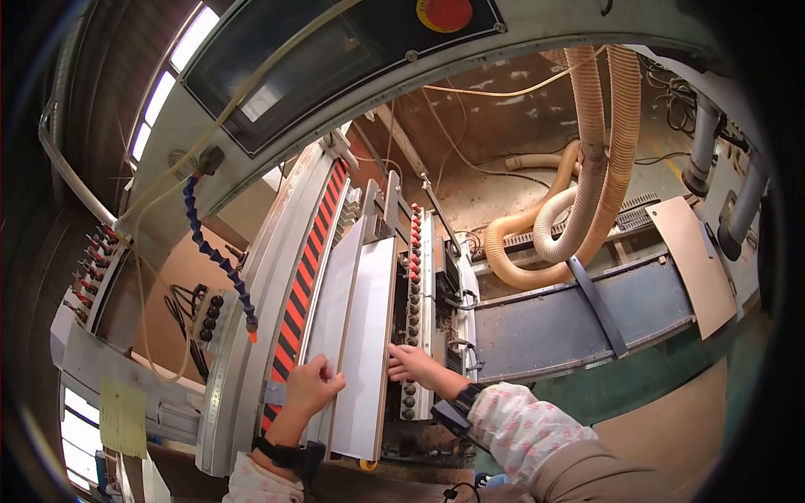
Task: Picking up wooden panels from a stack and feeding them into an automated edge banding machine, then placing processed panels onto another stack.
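Two long, narrow white boards (369,335) lie side by side on the machine bed, their far ends running away from me. My left hand (314,386) is over the left white board (332,293), near the seam between the two. Its fingers are curled in, and whatever they may hold is hidden. At the brown right edge of the right board is my right hand (412,365). Its fingers are stretched out and apart, the tips at that edge, without a grip around the board. Dark straps with small devices sit on both wrists.
A red-and-black striped strip (309,285) runs left of the boards. Beside them on the right stands a row of red and dark knobs (414,251). Overhead hangs a control panel with a red button (445,12). Ribbed hoses (616,151) and a blue jointed nozzle (220,251) hang nearby.
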### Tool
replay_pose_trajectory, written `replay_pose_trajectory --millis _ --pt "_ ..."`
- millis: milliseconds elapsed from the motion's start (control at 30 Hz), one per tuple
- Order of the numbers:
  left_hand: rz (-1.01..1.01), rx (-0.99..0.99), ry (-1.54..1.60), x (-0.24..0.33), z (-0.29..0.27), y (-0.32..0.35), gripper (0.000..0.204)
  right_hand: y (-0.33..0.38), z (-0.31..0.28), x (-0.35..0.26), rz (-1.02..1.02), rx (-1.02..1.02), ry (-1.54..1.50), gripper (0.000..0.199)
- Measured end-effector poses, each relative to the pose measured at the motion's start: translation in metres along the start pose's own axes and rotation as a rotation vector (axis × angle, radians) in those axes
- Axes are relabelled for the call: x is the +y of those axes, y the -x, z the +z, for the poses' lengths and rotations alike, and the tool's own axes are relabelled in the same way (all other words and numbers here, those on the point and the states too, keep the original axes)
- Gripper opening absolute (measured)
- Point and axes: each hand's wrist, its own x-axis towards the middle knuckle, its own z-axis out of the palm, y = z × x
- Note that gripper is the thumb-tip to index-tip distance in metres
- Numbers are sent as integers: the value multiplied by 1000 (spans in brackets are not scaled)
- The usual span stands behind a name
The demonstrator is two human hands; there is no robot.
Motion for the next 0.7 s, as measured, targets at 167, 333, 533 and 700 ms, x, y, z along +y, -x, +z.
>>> replay_pose_trajectory --millis 167,333,533,700 --pt "-95 -42 45 5 -33 -5 27 -33 15 -14 -70 158 86 47" --pt "-236 -132 192 9 -43 -10 27 -40 24 -21 -219 202 -18 36" --pt "-98 -154 128 -2 -23 -11 24 6 16 -12 -287 253 -141 39" --pt "-44 -122 72 -7 -5 -2 26 91 -51 20 -352 256 -352 39"
